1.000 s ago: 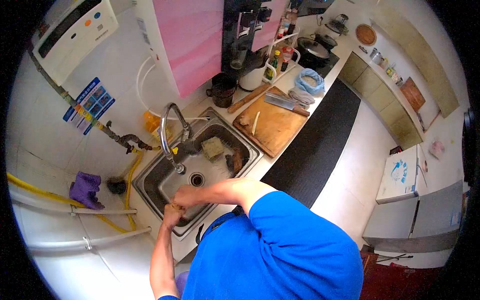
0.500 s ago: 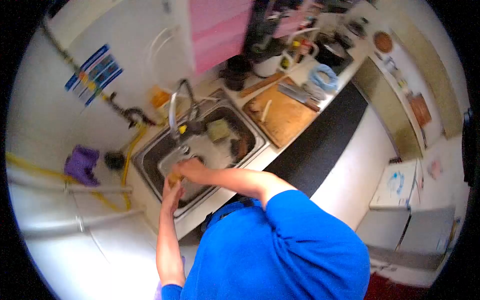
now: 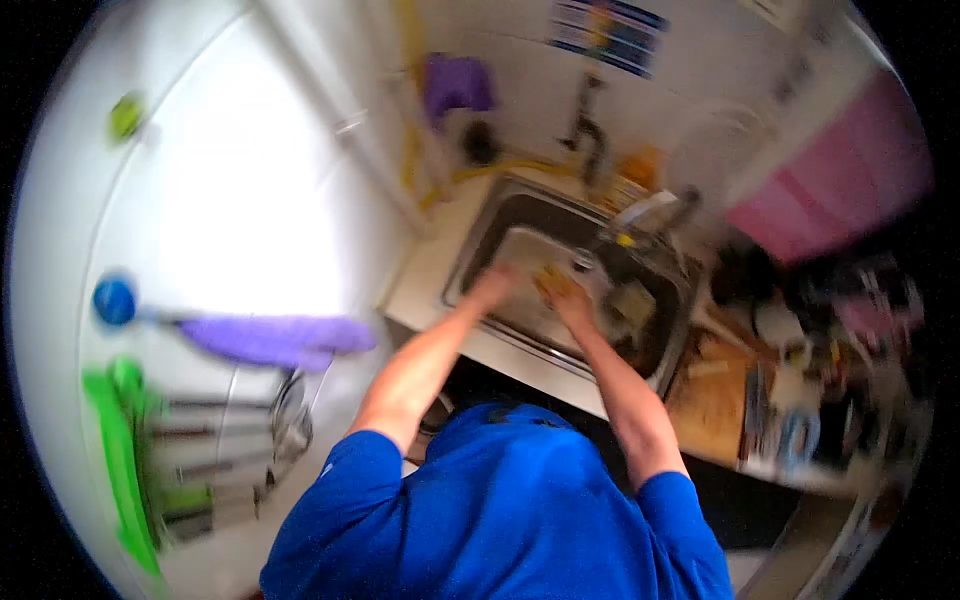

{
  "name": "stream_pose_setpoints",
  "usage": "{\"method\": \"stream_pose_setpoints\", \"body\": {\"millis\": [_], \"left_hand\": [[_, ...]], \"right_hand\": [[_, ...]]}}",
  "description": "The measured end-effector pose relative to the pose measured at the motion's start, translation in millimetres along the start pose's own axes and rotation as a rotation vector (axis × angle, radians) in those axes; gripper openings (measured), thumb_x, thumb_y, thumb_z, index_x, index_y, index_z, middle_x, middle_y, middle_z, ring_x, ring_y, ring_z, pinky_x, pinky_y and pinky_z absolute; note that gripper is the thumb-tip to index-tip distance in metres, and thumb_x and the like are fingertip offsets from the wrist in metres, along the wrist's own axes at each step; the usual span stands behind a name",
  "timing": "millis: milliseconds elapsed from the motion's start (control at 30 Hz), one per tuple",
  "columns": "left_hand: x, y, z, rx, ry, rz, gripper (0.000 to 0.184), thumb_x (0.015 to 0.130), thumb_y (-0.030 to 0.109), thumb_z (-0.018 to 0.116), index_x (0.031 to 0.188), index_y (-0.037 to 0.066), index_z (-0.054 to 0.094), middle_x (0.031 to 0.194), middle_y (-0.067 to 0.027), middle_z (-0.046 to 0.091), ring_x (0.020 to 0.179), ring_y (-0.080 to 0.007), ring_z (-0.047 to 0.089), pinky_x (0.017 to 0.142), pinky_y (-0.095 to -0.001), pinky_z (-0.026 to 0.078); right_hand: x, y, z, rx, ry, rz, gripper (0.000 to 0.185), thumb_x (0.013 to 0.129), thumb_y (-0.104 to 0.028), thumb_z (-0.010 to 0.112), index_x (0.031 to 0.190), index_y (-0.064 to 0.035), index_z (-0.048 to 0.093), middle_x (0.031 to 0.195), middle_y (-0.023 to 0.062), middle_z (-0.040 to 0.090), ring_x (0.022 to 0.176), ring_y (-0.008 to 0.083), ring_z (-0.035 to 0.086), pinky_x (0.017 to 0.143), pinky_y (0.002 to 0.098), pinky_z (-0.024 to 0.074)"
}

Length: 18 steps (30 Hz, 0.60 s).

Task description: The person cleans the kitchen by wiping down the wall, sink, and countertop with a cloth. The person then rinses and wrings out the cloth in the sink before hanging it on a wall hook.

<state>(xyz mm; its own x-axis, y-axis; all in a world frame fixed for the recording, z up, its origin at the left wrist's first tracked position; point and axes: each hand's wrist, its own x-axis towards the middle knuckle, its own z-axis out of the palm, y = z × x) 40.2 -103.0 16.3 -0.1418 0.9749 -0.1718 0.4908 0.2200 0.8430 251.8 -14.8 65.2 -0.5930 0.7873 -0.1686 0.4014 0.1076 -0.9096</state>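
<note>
Yellow and blurred, a small item point(image 3: 548, 279) sits in the right hand's point(image 3: 571, 300) grasp inside the sink point(image 3: 525, 246), near the drain point(image 3: 583, 260). The 2 hands are apart; blur hides whether the left hand's point(image 3: 491, 287) fingers curl. A pale-green block point(image 3: 633, 304) lies beyond.

Strong motion blur overall; hands point(image 3: 566, 298) smear over the sink point(image 3: 535, 245), outlines soft. White wall tiles point(image 3: 260, 190) beyond the worktop's point(image 3: 412, 282) left edge blow out, detail lost in glare. Deep shadow sits under the worktop's front edge. Toward its right end light dims; the cutting board point(image 3: 710, 408) looks streaked. Straight lines bow near the margins; black vignette swallows all corners. Blue shirt point(image 3: 520, 500) reads clearer, evenly lit.
</note>
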Motion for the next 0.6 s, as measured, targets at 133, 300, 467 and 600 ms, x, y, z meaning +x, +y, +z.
{"method": "stream_pose_setpoints", "body": {"millis": [133, 300, 467, 600], "left_hand": [[-90.1, 68.6, 43.9, 0.032, 0.118, 0.017, 0.061, 0.086, 0.025, 0.073, 0.141, 0.004, 0.054, 0.152, -0.0226, 0.045, 0.141, -0.0354, 0.043, 0.116, -0.0449, 0.036], [-142.8, 104.9, 73.1, -0.371, 0.071, -0.276, 0.055, 0.097, 0.031, 0.065, 0.140, 0.001, 0.052, 0.125, -0.0176, 0.067, 0.111, -0.0300, 0.067, 0.100, -0.0404, 0.052], [-160.7, 137.1, 37.9, -1.610, 0.069, 0.054, 0.062, 0.106, 0.052, 0.040, 0.141, 0.001, 0.050, 0.121, -0.0190, 0.068, 0.112, -0.0295, 0.067, 0.098, -0.0421, 0.053], [-185.4, 126.6, 21.7, -1.894, -0.015, 0.183, 0.066, 0.105, 0.054, 0.037, 0.139, 0.000, 0.052, 0.121, -0.0178, 0.069, 0.116, -0.0307, 0.065, 0.101, -0.0457, 0.051]], "right_hand": [[-50.6, 49.3, -7.0, -0.007, 0.024, 0.288, 0.041, 0.096, -0.025, 0.066, 0.125, 0.0042, 0.063, 0.120, 0.0182, 0.069, 0.105, 0.0310, 0.066, 0.089, 0.0405, 0.0498], [-57.0, 88.2, -17.6, 0.160, -0.172, 0.274, 0.030, 0.098, -0.012, 0.060, 0.122, 0.0060, 0.062, 0.107, 0.0147, 0.069, 0.089, 0.0192, 0.066, 0.076, 0.0326, 0.0532], [-93.9, -36.1, 17.4, 0.595, -0.645, 0.143, 0.034, 0.104, -0.012, 0.046, 0.135, -0.0016, 0.052, 0.113, 0.0083, 0.065, 0.097, 0.0165, 0.066, 0.081, 0.0277, 0.0552], [-127.3, -91.1, 28.0, 0.891, -0.441, 0.196, 0.042, 0.099, -0.005, 0.051, 0.140, 0.0005, 0.047, 0.127, 0.0127, 0.060, 0.116, 0.0224, 0.061, 0.099, 0.0350, 0.0515]]}}
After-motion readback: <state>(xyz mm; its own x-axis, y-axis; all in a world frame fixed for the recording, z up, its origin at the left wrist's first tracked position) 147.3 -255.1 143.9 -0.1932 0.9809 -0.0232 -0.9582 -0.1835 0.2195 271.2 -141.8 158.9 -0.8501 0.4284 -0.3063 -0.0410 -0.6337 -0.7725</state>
